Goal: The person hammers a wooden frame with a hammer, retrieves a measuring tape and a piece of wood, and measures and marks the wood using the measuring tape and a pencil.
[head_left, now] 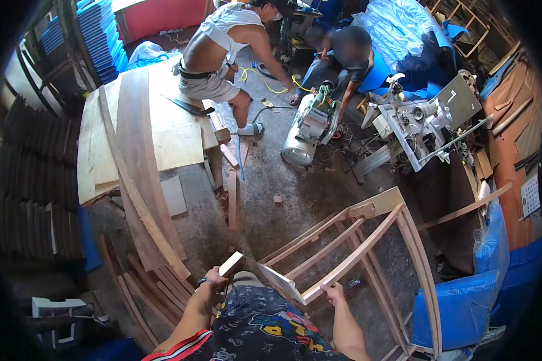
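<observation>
Steadying the wooden frame (362,248) takes my right hand (333,293) pinching firmly near one corner; my left hand (211,280) grips a pale block (230,264).

2 ppl (208,54) nr grn-grey machine (307,132), yel cord (275,90), plywood shts (177,147) at L, calendar (530,195) at R

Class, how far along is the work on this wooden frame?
Done: the wooden frame looks joined at its upper corners. In hand: the left hand holds a pale block; the right hand grips the frame. Remaining: the wood looks bare, so finishing probably comes later.
</observation>
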A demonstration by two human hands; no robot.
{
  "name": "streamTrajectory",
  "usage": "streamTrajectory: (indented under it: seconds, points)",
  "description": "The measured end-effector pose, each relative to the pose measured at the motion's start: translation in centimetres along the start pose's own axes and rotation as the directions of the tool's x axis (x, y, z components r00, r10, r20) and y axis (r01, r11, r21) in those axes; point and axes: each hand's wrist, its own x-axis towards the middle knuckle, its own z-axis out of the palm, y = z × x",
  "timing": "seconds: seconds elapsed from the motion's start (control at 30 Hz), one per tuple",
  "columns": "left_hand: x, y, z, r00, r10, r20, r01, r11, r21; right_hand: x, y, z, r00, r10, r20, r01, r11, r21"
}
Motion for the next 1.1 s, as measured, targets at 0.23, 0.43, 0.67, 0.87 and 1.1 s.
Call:
streamTrajectory:
  seconds: [0.23, 0.43, 0.67, 0.87, 1.1]
  points:
    - [2.4, -2.4, 0.6, 0.999, 0.043, -0.007, -0.042, 0.999, 0.028, 1.1, 1.1, 0.1, 0.996, -0.068, -0.057, 0.067, 0.998, -0.014]
    - [2.1, -2.3, 0.4, 1.0, 0.018, 0.012, -0.02, 0.993, 0.114, -0.2, -0.4, -0.3, 0.996, -0.074, -0.044, 0.075, 0.997, 0.008]
    - [1.3, -1.1, 0.7, 0.998, 0.063, -0.004, -0.061, 0.982, 0.18, 3.8, 2.4, -0.3, 0.984, -0.164, -0.073, 0.167, 0.985, 0.043]
    - [1.5, -0.9, 1.2, 0.998, 0.04, 0.04, -0.046, 0.988, 0.147, 3.6, 2.6, -0.6, 0.972, -0.211, -0.106, 0.216, 0.976, 0.029]
    - [1.8, -1.9, 2.1, 0.999, 0.041, 0.031, -0.045, 0.989, 0.141, 3.3, 2.8, -0.9, 0.97, -0.204, -0.136, 0.207, 0.978, 0.007]
